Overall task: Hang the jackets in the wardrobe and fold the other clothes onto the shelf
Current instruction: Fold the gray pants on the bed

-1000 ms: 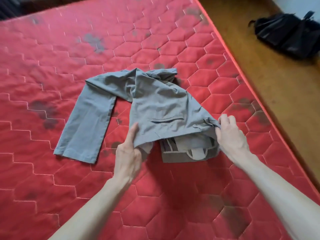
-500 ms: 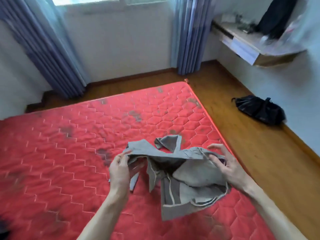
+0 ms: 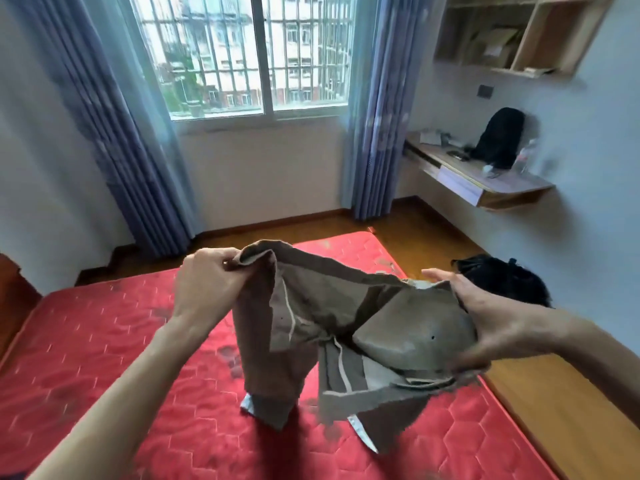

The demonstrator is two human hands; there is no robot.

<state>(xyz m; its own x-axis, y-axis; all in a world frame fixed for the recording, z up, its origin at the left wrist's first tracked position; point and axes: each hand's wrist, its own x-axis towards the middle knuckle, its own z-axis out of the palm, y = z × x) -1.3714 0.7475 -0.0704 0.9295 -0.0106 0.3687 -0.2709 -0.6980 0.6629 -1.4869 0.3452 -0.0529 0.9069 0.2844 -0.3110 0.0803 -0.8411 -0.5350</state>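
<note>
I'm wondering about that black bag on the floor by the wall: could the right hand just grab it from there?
Probably not as things stand. The right hand is gripping the grey trousers held up over the red mattress, and the black bag lies beyond it, down on the wooden floor.

Grey-brown trousers [image 3: 346,323], held up in the air over the red mattress [image 3: 104,358], waistband stretched wide betw. both hands. Left hand [image 3: 207,285] pinches one end of the waistband, fingers curled round the fabric; right hand [image 3: 485,323] grips the other end, w/ cloth bunched in the palm. Inside shows: pale seam lines & lighter pocket lining. Two legs hang down, partly folded, lower ends touching the mattress. Fabric crumpled, not flat.
</note>
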